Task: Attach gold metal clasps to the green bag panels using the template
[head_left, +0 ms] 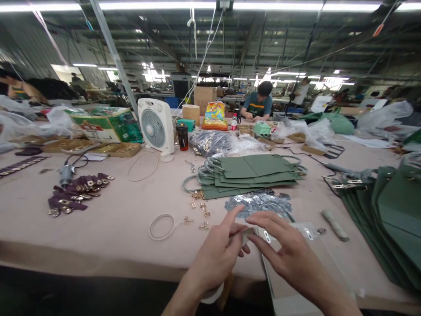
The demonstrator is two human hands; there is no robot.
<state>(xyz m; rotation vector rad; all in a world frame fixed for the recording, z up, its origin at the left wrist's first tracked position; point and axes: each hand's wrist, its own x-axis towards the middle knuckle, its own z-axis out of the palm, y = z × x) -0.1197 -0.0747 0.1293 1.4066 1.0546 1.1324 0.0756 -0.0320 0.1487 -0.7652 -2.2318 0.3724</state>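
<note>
Left hand (219, 252) and right hand (289, 254) meeting at the near desk (115, 219) edge, fingertips pinched together on a small pale strip (247, 234). Beyond, on matte beige desk: flat stack of green fabric pieces (253, 173), crinkled silvery packets (259, 202), scattered brass fittings (199, 206), white ring (162, 227); dim factory hall under strip lights

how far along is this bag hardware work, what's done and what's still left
Looks done: a stack of green bag pieces with handles lies mid-table. In hand: the left hand and right hand pinch a small pale piece between them over a clear sheet. Seemingly left: loose brass fittings, a pile of silvery packets and more green pieces on the right.
</note>
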